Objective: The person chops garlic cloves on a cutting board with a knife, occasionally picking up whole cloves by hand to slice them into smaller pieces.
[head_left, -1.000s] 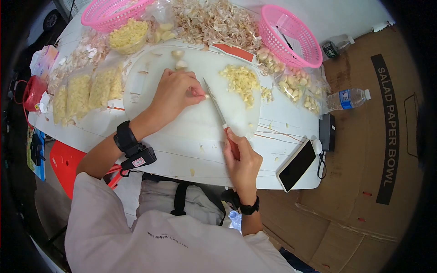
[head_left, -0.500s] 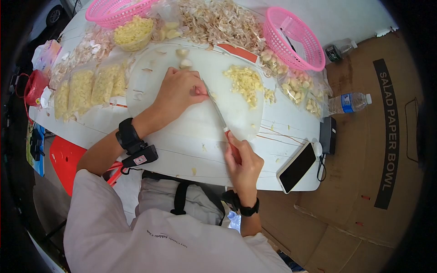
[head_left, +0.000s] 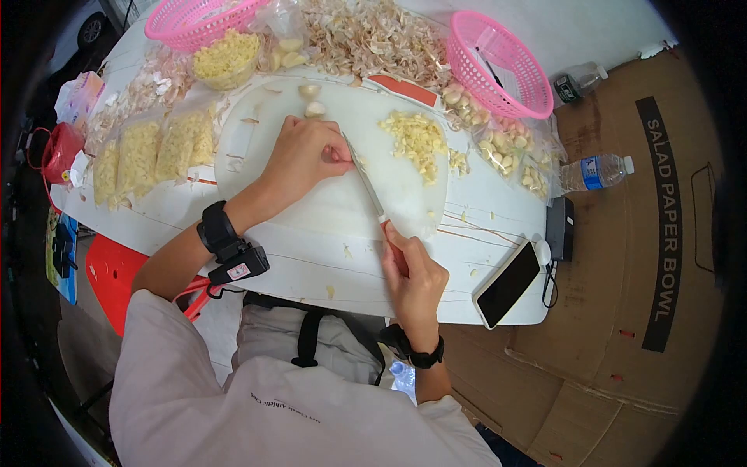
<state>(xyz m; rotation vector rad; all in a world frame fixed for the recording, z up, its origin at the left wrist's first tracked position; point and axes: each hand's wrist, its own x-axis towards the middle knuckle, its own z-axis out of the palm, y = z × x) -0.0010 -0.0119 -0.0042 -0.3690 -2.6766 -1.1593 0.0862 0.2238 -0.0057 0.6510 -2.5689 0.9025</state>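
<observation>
My right hand [head_left: 416, 282] is wrapped round the red handle of a knife [head_left: 367, 185], whose blade points up and left across the white cutting board [head_left: 311, 210]. Bent fingers of my left hand [head_left: 310, 156] pinch a garlic clove, mostly hidden, right beside the blade near its tip. A small pale piece shows at the blade's far side. Two whole garlic cloves [head_left: 314, 109] lie on the board just beyond my left hand. To the right of the blade is a spread pile of chopped garlic [head_left: 416, 144].
Bags of chopped garlic [head_left: 140, 152] lie at left, near a full tub [head_left: 227, 58]. Garlic skins [head_left: 373, 35] cover the back, between pink baskets [head_left: 502, 66] [head_left: 202, 23]. Bagged cloves [head_left: 506, 148], a bottle [head_left: 595, 173] and a phone [head_left: 507, 286] are at right, beside a cardboard box [head_left: 607, 257].
Almost nothing differs. Both hands and the knife hold nearly the same place, and the whole view has shifted very slightly.
</observation>
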